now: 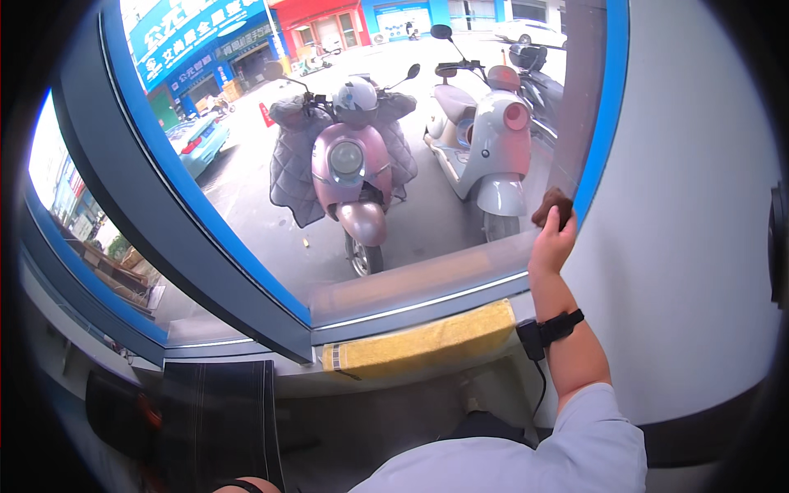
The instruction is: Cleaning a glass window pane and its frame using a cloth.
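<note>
A street-level room, most likely a shop, faces the road through tall glass panes (419,201) in blue-edged frames (602,123). Parked just outside stand 2 scooters (337,177), 1 pink and 1 pale, with a teal car (196,146) nearby. Across the way, a blue signboard (197,37) and a red facade (355,23) mark other businesses. Indoors, a yellow towel (423,338) lies along the sill near a plain white wall (686,156).

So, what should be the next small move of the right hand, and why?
Probably slide the brown cloth leftward across the window glass: the right hand holds it at the glass's right edge, beside the blue frame, so most of the glass lies to its left.
</note>
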A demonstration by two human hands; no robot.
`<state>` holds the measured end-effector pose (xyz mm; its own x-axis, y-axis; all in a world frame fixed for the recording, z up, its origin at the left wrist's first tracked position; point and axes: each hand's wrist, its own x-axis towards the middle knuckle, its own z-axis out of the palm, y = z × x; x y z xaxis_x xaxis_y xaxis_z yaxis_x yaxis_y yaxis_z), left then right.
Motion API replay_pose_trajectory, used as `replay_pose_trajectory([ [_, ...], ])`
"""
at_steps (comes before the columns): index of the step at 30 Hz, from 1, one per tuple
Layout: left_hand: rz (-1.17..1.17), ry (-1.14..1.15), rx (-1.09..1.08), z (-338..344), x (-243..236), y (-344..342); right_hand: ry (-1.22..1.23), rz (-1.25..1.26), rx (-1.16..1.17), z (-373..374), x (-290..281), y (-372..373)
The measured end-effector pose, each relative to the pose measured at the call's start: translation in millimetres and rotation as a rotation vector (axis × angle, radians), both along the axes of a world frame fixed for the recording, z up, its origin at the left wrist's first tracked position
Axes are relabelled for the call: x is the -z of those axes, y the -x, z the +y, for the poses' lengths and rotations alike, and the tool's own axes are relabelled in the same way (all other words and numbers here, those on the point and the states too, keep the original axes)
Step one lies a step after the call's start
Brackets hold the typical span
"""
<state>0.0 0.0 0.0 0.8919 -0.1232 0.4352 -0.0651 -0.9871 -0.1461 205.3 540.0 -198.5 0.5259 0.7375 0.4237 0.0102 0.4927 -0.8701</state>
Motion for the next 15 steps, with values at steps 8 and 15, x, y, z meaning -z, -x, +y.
replay_pose_trajectory([
  [8, -0.042, 0.881, -0.189, 150, -36, -12, -0.664, -0.339, 0.459, 138, -139, 23],
  [15, -0.962, 0.581, -1.407, 179, 50, 57, -0.652, -0.438, 0.214, 159, -140, 8],
])
